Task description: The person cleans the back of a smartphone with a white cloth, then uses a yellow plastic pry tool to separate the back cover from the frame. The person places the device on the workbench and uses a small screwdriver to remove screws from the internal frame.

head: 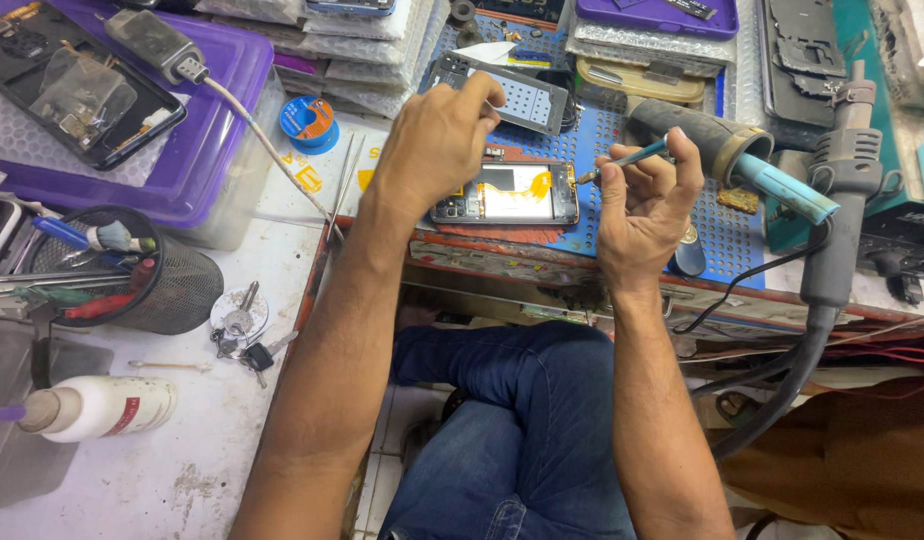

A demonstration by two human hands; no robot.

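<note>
Head view: left hand (pixel 434 140) hovers over the opened phone (pixel 505 193), fingers curled, pinching a small part too small to identify. Right hand (pixel 644 205) grips a slim teal-handled tool (pixel 627 160) — tip just beside the phone's right end. Phone lies near the blue perforated mat's (pixel 622 120) front edge.

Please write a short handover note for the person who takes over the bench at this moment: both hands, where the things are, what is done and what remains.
Left hand: raised over the opened phone, fingers pinched at a small part too small to identify.
Right hand: holds a thin teal-handled tool in a pinch grip, tip pointing at the phone's right end.
The phone lies back-off on the blue perforated mat; a phone frame lies behind it.
Soldering iron rests to the right, unused.
Done: back is off, insides exposed.
Left: work inside is unfinished; phone not closed.
</note>
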